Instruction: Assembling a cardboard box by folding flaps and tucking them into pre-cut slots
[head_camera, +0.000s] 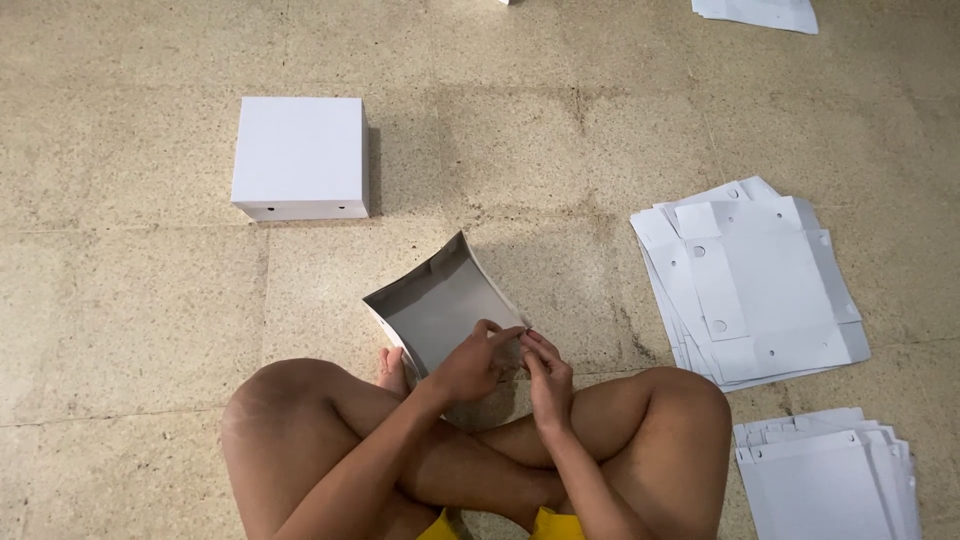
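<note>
While finished white box (300, 155) sat closed on tiled floor (140, 300) at left, half-folded box (440, 305) lay tilted before crossed legs. Left hand (470, 365) pinched its near-right corner flap, fingers clamped; right hand (548, 375) pinched same edge. Step judged: corner folding. Flat blanks (750, 285) stacked right, more (825, 480) below.
</note>
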